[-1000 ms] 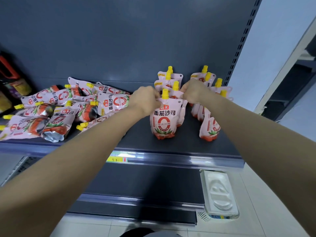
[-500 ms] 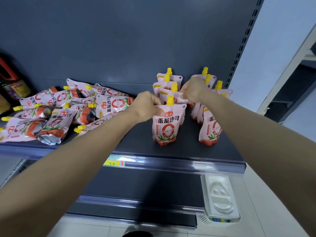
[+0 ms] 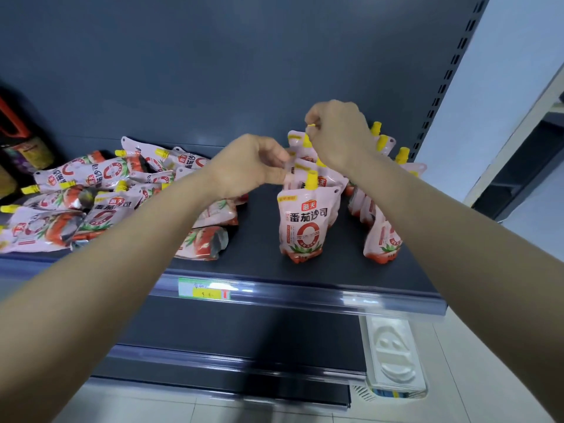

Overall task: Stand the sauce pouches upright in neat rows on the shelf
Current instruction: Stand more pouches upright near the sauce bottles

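Front pouch (image 3: 305, 227) stands near shelf lip (image 3: 305, 283); right hand (image 3: 338, 132) perhaps pinches cap (image 3: 311, 125).

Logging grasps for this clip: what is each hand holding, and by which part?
The right hand pinches a rear upright pouch by its yellow cap. The left hand seems to pinch the top corner of the second pouch; contact is partly hidden.

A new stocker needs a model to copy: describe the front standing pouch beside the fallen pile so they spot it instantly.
On the dark shelf, look right of the green-and-yellow price tag on the front rail. The front pouch stands upright, leading the row beside the fallen pile. Alone among its neighbours, it faces squarely forward, whole label and red ring unobstructed.
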